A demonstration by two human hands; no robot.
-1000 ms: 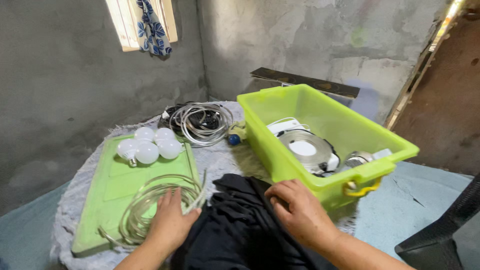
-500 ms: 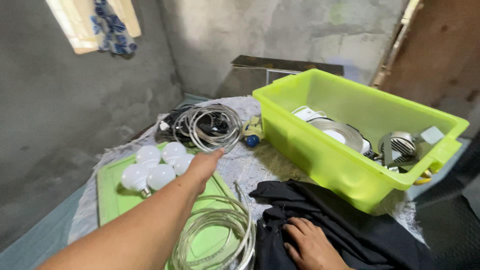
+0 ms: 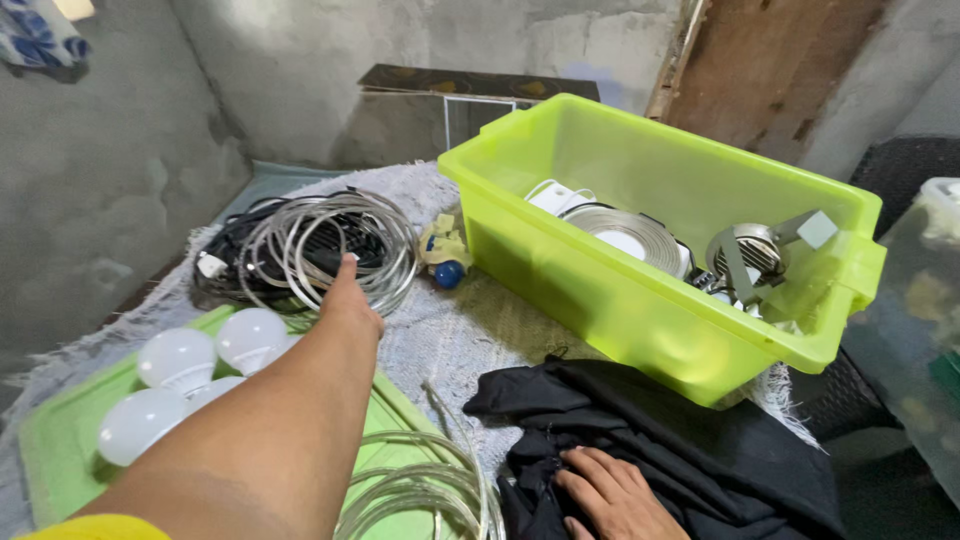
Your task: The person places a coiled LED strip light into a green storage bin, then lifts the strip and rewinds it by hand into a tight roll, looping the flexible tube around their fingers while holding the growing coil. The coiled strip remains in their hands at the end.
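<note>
The left hand (image 3: 345, 300) reaches, fingers extended, onto the silver wire coil (image 3: 335, 245); gather every loop together. The right hand (image 3: 615, 495) presses flat on the black cloth (image 3: 690, 440).

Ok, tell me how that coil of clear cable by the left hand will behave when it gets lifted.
The loose coil of clear silvery cable will probably sag and spread, since its loops lie unbound. It looks light, being thin strands. It may snag: black cords lie tangled under it where the left hand reaches.

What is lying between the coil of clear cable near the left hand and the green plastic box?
In the head view, a small yellow-and-blue fitting lies on the grey cloth between the cable coil by the left hand and the green box.
</note>
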